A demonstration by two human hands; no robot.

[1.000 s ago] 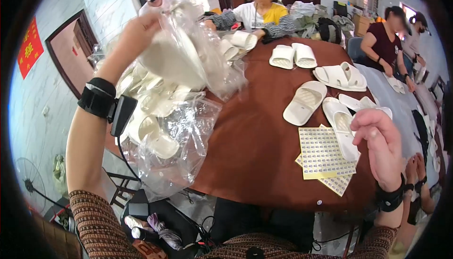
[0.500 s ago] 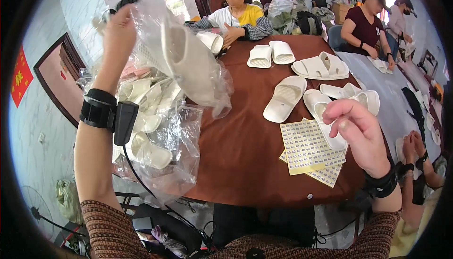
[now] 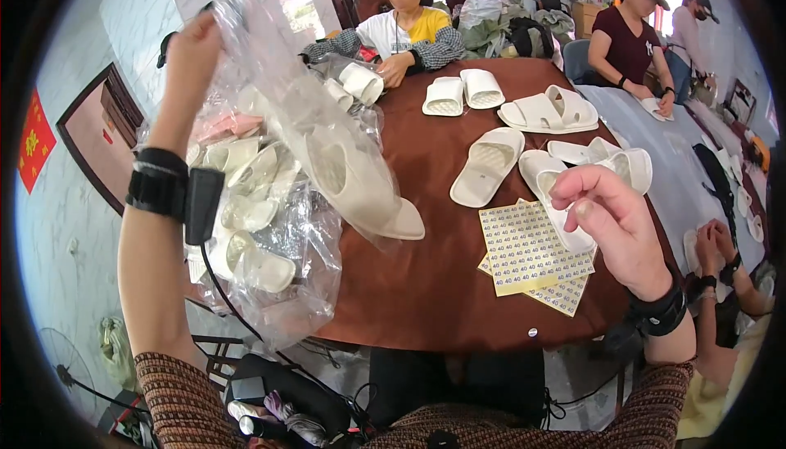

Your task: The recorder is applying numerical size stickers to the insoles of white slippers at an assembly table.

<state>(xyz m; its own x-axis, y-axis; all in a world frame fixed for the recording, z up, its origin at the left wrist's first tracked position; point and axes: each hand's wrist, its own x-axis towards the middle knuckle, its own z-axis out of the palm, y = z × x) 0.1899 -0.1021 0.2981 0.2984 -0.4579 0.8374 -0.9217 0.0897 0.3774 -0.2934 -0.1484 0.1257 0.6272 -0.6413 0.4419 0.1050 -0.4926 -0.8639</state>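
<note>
Raised at the left, my left hand (image 3: 193,52) grips the upper end of a clear plastic bag (image 3: 262,56). White slippers (image 3: 332,166) hang low in the bag, and the tip of one pokes out at its bottom over the table. My right hand (image 3: 618,228) is held above the sticker sheets (image 3: 532,252), its fingers curled toward the thumb; whatever is between them is too small to make out. Just behind it, a white slipper (image 3: 540,172) is partly hidden. Another white slipper (image 3: 488,167) lies left of that one on the brown tablecloth (image 3: 409,302).
Bagged white slippers (image 3: 262,265) are heaped along the table's left side. More white slippers (image 3: 548,112) lie toward the far right. One person (image 3: 401,31) sits across the table; another (image 3: 634,48) works at a grey table (image 3: 655,154). A co-worker's hands (image 3: 716,248) show at right.
The slippers have slid down inside the bag, and one tip now sticks out of its bottom. My left hand has shifted slightly left. My right hand keeps its curled pose.
</note>
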